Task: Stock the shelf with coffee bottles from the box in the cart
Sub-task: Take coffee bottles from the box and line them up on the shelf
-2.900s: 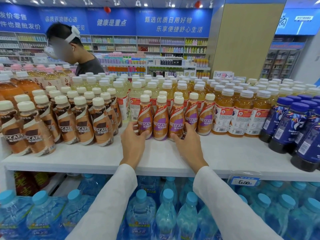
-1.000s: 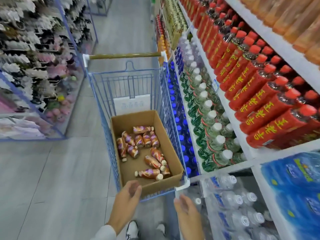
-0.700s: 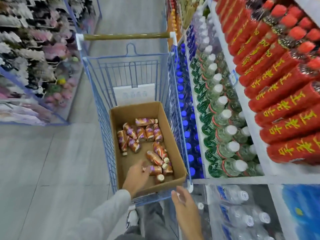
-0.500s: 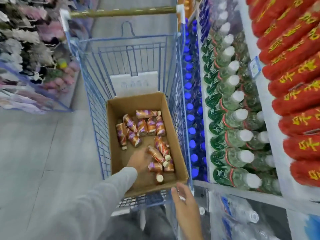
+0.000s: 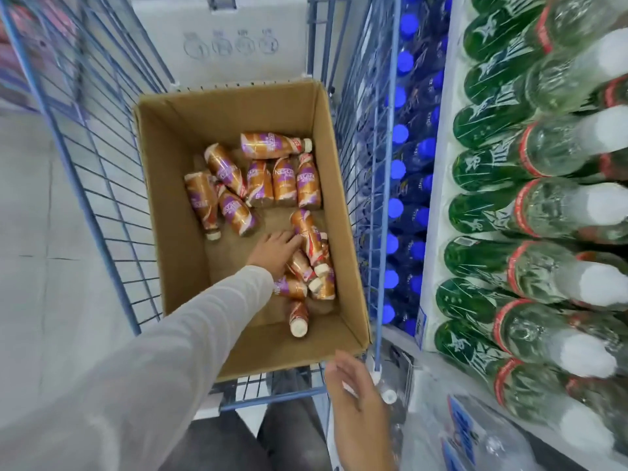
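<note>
Unfinished: reaching left hand into brown cardboard box in blue wire cart, touching orange-and-purple plastic coffee bottles, clasp unclear; right hand slack, empty. Leaves roughly a dozen unshelved.

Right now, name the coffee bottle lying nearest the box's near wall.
The orange-and-purple plastic coffee bottle whose white cap points at the near wall of the brown cardboard box; every other bottle lies farther in.
</note>
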